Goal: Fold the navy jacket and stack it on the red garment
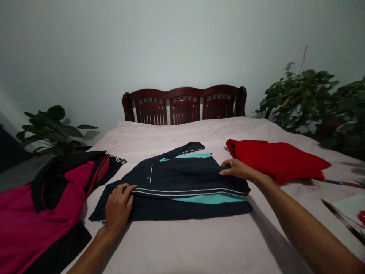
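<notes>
A dark navy garment (176, 179) with teal panels and white piping lies partly folded on the pale pink bed sheet (185, 243). My left hand (118, 205) rests on its left end, fingers curled over the folded edge. At the right end, my right hand (236, 169) pinches the upper edge of the fold. Both arms reach in from the bottom of the view.
A red folded garment (276, 160) lies to the right of the navy one. A magenta and black garment (42, 201) is heaped at the left. A dark wooden headboard (185, 104) stands behind; leafy plants (308, 99) flank the bed. Papers (349, 209) lie at the right edge.
</notes>
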`<state>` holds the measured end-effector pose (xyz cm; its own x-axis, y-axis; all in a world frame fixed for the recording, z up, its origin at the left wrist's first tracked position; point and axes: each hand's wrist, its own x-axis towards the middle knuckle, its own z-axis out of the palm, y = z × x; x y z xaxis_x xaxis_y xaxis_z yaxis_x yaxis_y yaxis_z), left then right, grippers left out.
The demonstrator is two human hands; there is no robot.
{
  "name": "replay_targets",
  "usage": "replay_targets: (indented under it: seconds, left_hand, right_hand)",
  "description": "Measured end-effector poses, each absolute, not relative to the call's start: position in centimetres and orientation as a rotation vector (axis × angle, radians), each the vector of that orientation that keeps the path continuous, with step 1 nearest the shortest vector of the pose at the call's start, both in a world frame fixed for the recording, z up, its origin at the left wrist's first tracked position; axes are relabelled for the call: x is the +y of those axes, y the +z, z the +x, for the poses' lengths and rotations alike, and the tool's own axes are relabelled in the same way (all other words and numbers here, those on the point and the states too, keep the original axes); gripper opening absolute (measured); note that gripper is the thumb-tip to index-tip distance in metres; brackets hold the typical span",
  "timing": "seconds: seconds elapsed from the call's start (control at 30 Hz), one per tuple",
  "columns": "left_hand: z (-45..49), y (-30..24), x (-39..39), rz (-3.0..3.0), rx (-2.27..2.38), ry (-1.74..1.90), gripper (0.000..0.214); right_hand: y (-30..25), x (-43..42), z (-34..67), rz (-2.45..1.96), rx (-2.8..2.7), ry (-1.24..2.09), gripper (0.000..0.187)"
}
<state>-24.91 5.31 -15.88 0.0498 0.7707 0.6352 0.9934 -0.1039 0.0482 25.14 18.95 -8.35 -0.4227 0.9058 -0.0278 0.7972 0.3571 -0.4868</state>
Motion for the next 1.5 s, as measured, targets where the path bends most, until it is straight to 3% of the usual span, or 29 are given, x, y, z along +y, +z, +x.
replay_targets:
  seconds: [0.13, 0.37, 0.5, 0.67, 0.9, 1.07, 1.2, 1.5]
  left_hand:
    - [-26.0, -16.3, 3.7, -1.890, -1.561, -1.000, 0.023]
    - [-26.9, -19.5, 1.5, -2.157, -1.706, -0.725, 0.028]
    - [-27.6, -19.2, 1.4, -2.173, -1.722, -0.842, 0.022]
    - [-28.3, -19.8, 1.9, -2.010, -2.014, -1.063, 0.022]
    - [-28.3, -19.4, -0.7, -1.788, -2.028, -0.893, 0.048]
    - [-27.6, -18.8, -2.5, -1.850, -2.248, -0.853, 0.044]
    - [-26.0, -18.3, -2.2, -1.923, -2.451, -0.497, 0.034]
    - [-25.3, -17.8, -0.5, -1.845, -2.186, -0.093, 0.049]
  right_hand:
    - [-8.3, 18.8, 27.6, -1.179, -2.139, 1.048, 0.037]
    - [-16.5, 15.6, 26.4, -1.450, -2.298, 0.489, 0.021]
    - [-16.1, 15.6, 26.2, -1.493, -2.312, 0.368, 0.021]
    - [-15.3, 16.3, 25.2, -1.444, -2.347, 0.127, 0.004]
    - [-19.0, 15.9, 25.8, -1.502, -2.316, 0.081, 0.020]
    - [-21.1, 15.3, 28.1, -1.819, -2.028, 0.119, 0.032]
    - [-21.6, 13.7, 27.4, -1.645, -2.065, 0.057, 0.032]
    - [-19.9, 13.2, 27.1, -1.761, -1.745, 0.688, 0.059]
